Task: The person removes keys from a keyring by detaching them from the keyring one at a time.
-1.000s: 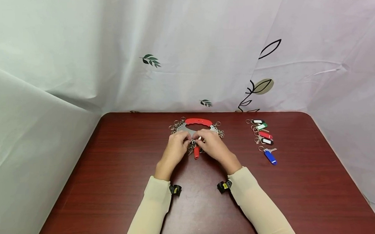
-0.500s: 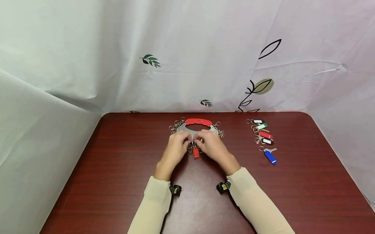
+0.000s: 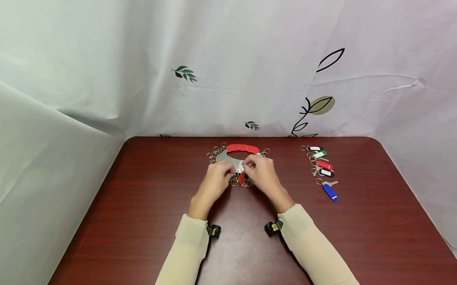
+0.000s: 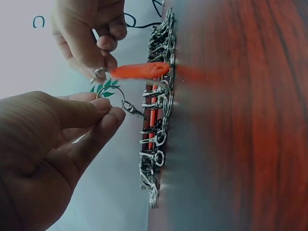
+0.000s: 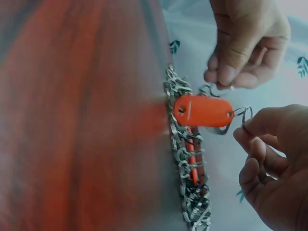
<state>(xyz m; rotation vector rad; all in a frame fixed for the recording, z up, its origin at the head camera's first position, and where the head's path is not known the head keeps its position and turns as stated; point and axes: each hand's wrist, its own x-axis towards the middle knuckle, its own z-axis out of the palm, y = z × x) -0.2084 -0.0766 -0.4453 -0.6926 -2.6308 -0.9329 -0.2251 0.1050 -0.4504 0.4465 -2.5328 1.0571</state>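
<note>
A grey metal key holder [image 3: 226,158] with a red grip [image 3: 242,148] lies at the table's far side, many clips and rings around its edge. My left hand [image 3: 217,175] pinches a split ring [image 4: 122,91] joined to one of its snap clips [image 4: 133,110]. Between thumb and forefinger, my right hand [image 3: 263,172] pinches the ring [image 5: 247,117] of a red key tag [image 5: 204,111]. The tag hangs over the holder's near edge, and a metal key shows partly behind it. In both wrist views the two rings appear apart.
To the right lie several tagged keys: black [image 3: 314,148], green [image 3: 320,154], red [image 3: 324,165], another black [image 3: 326,172] and, nearer, blue [image 3: 330,192]. A pale curtain [image 3: 225,66] hangs behind the dark red table [image 3: 139,214].
My right hand has moved a little away and to the right from the left one, lifting the red tag with it. My left hand has stayed nearly in place.
</note>
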